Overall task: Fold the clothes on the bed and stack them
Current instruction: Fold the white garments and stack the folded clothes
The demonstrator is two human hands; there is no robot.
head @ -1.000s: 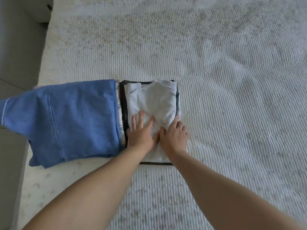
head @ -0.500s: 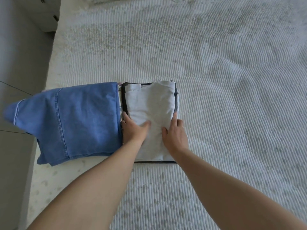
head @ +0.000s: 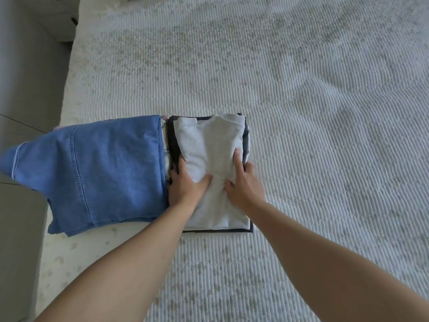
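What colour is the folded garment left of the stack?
Blue denim, with lighter stitching; seen in the head view.

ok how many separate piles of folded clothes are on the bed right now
2. A blue denim pile overhangs the bed's left edge; beside it, a stack topped by a light grey garment lies under both hands. Lower layers are mostly hidden.
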